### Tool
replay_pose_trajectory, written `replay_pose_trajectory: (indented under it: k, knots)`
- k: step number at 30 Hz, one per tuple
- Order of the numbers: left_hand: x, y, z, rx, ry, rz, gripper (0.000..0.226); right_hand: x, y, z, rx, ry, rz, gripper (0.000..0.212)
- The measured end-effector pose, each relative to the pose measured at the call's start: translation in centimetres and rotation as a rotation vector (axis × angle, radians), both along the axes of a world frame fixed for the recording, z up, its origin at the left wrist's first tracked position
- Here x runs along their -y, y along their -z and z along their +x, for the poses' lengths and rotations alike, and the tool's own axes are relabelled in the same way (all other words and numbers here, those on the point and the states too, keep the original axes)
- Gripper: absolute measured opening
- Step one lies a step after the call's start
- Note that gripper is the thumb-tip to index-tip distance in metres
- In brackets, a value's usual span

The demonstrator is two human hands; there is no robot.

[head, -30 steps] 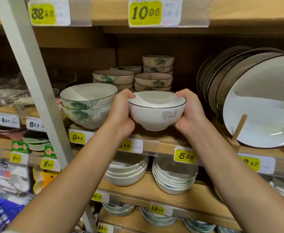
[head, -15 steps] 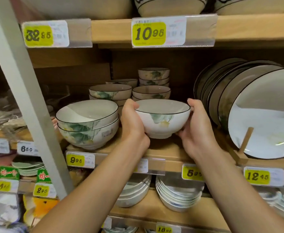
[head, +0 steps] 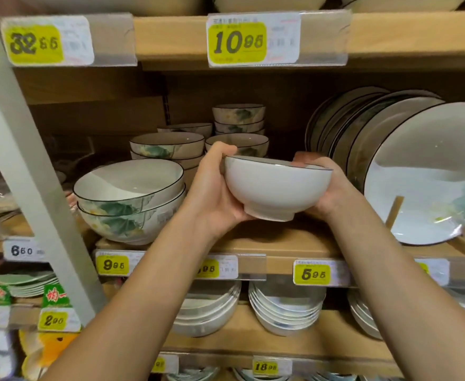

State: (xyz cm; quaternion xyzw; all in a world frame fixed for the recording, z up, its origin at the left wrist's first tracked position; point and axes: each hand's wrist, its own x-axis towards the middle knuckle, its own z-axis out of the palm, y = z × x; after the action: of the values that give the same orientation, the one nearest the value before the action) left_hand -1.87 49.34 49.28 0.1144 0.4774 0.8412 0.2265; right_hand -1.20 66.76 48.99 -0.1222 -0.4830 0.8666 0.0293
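Wooden shop shelves (head: 281, 243) stacked with crockery filled the view. At far left were a 6.50 label (head: 22, 251) and a 2.90 label (head: 53, 320). Beside them, two nested leaf-patterned bowls (head: 129, 199) sat above a yellow 9.95 label (head: 113, 265).

In the centre, the left hand (head: 212, 193) and right hand (head: 327, 193) cupped a white bowl (head: 276, 188) from either side, fingers curled over its rim, just above the shelf. Half a second earlier its green leaf motif had faced the camera. Now it was lifted and tilted, showing a plain side and its foot, which suggested the hands were turning it for inspection.

Overhead hung a 10.95 label (head: 238, 42), and below right a 5.95 label (head: 312, 274). Black-rimmed plates (head: 424, 171) stood on edge at right.
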Motion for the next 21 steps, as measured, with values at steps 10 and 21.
replay_pose_trajectory:
  k: [10,21]
  knots:
    - [-1.8,0.8,1.4,0.003,-0.454,-0.038,0.037,3.0,1.6,2.2,-0.205,0.165,0.157,0.026]
    - [-0.2,-1.0,2.7,-0.18,-0.345,-0.1,0.03,2.2,-1.5,2.1,-0.118,0.018,-0.072,0.043]
